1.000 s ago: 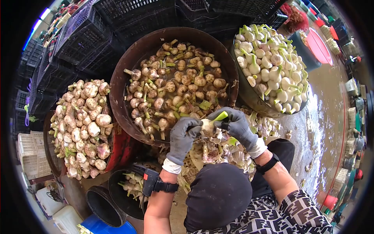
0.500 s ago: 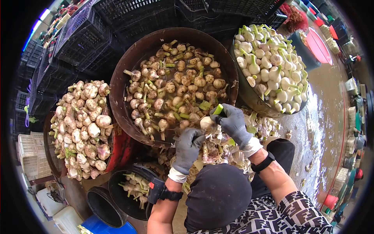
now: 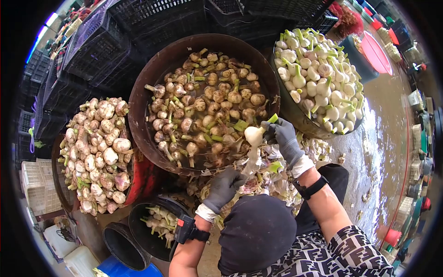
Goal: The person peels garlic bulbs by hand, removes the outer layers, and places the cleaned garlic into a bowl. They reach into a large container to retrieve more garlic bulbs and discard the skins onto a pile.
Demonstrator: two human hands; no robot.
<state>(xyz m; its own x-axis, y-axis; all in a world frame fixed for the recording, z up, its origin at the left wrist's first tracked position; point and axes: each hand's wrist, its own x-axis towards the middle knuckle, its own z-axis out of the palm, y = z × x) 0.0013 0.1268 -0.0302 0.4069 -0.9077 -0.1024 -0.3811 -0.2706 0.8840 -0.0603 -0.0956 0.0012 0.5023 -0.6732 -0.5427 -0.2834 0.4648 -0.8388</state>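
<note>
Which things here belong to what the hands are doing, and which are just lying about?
In the job: right hand, holding the garlic bulb; left hand, gripping its skin strip; brown basin of soaking garlic; bowl of peeled garlic; heap of skins.
Lying about: black crates; black bucket; pink basin.

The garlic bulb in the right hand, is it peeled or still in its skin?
Mostly peeled: the garlic bulb in the right hand shows clean white, with a strip of skin running down to the left hand.
</note>
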